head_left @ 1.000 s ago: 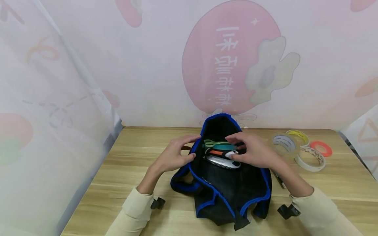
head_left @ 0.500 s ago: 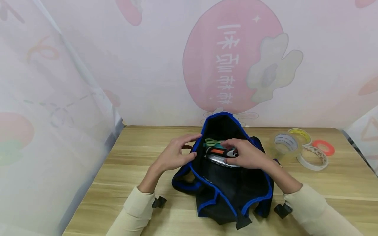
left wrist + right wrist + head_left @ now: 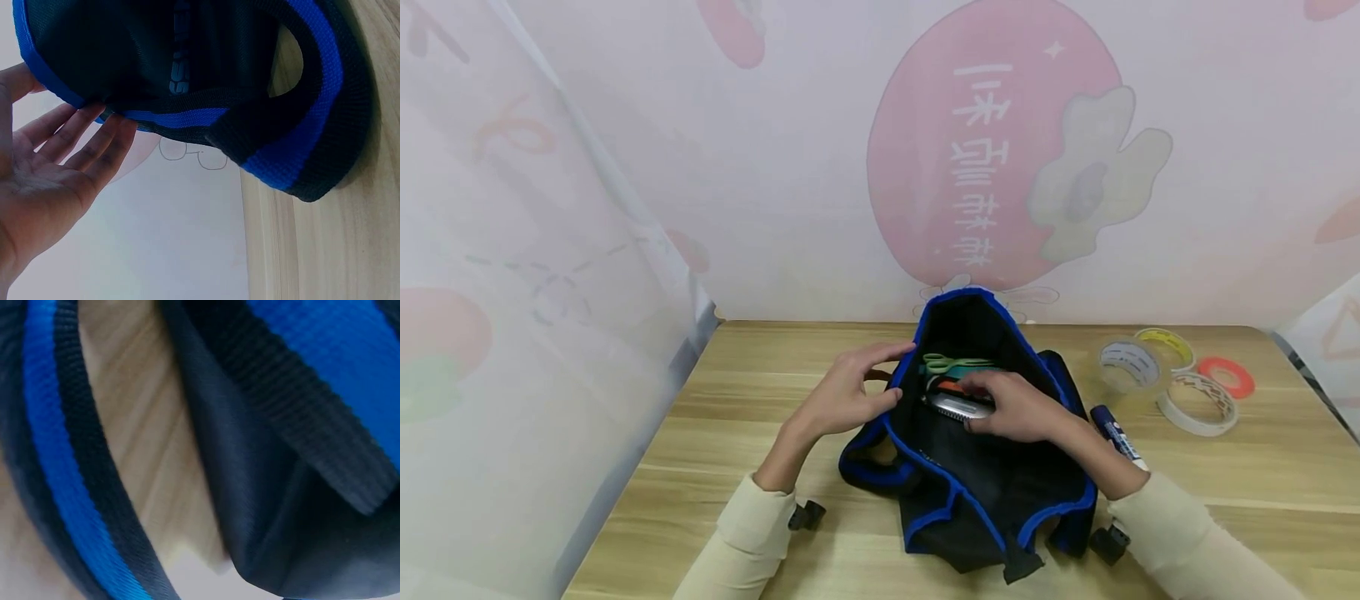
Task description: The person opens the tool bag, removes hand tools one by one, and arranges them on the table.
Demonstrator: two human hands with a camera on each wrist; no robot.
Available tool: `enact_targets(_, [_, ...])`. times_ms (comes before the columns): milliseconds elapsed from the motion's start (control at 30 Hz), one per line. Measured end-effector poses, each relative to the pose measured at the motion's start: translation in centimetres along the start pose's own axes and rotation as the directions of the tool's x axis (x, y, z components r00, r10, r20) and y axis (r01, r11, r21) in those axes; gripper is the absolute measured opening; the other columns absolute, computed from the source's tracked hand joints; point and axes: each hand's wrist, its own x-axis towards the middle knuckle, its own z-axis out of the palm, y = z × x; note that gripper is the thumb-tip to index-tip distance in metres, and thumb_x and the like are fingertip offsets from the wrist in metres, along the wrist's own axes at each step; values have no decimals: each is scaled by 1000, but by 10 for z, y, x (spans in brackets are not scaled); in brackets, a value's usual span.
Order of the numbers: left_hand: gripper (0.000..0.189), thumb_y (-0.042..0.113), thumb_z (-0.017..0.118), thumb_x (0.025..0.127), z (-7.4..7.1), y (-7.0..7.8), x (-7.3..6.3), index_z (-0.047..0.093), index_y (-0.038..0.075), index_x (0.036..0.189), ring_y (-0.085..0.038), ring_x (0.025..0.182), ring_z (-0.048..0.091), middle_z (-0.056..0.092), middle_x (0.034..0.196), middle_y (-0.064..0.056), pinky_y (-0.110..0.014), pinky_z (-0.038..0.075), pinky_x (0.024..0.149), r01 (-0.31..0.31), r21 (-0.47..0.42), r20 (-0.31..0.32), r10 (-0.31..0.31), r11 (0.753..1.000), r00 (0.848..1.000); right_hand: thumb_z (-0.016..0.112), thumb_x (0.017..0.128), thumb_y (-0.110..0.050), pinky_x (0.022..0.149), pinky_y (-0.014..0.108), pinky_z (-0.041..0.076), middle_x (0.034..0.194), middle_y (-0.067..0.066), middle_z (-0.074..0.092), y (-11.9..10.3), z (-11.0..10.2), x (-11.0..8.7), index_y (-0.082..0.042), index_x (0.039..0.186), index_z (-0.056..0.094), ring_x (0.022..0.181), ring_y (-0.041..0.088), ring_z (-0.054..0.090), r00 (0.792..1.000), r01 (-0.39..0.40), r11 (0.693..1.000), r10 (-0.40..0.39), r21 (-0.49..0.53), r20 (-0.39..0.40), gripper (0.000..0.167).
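Observation:
A black fabric tool bag (image 3: pixel 992 475) with blue edging gapes on the wooden table in the head view. My left hand (image 3: pixel 850 392) holds its left rim; in the left wrist view, the extended fingers touch the bag's outside. Inside the bag, my right hand (image 3: pixel 1018 408) reaches from the right and grips the end of a silver tool (image 3: pixel 957 406) with a toothed edge. An orange-and-black handled tool (image 3: pixel 946 387) lies just behind it, partly under the fingers. Green-handled scissors (image 3: pixel 951 363) sit farther back. The right wrist view has only bag fabric and strap (image 3: pixel 69 462).
At the table's right stand a clear tape roll (image 3: pixel 1127 367), a yellow tape roll (image 3: pixel 1183 350), a white tape roll (image 3: pixel 1198 417) and a red tape ring (image 3: pixel 1240 377). A blue marker (image 3: pixel 1112 429) lies beside the bag. A printed curtain (image 3: pixel 790 167) hangs behind.
My right hand has moved left and slightly down over the tools, covering their right ends. The blue marker has come into view beside the forearm. The left hand keeps its place on the rim.

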Motion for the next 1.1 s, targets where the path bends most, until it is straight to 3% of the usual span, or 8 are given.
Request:
enact_targets(333, [63,3,72,95,0,0,0,57,9,155,-29,139,63,60,157,-10,-48,62,106,15,3,6,-15,1000,1000,86,90,-17,86,35,57,130,13,73,-2,10,0,-2,144,64,105,22,68,999,-37,999,37,-40,19,60])
enact_targets(667, [63,3,72,95,0,2,-1,57,9,155,-30,140,62,60,157,-10,-46,62,106,15,17,5,-15,1000,1000,87,87,-12,82,36,55,124,11,74,-5,23,1,-1,138,68,96,19,65,995,-88,994,90,-60,32,56])
enact_targets(1100, [64,3,72,94,0,2,-1,56,9,156,-29,140,62,59,158,-10,-46,62,105,7,22,9,-7,1000,1000,92,82,-14,77,31,55,106,3,73,-12,29,-8,-5,128,75,91,13,65,989,-146,989,146,-39,-10,50])
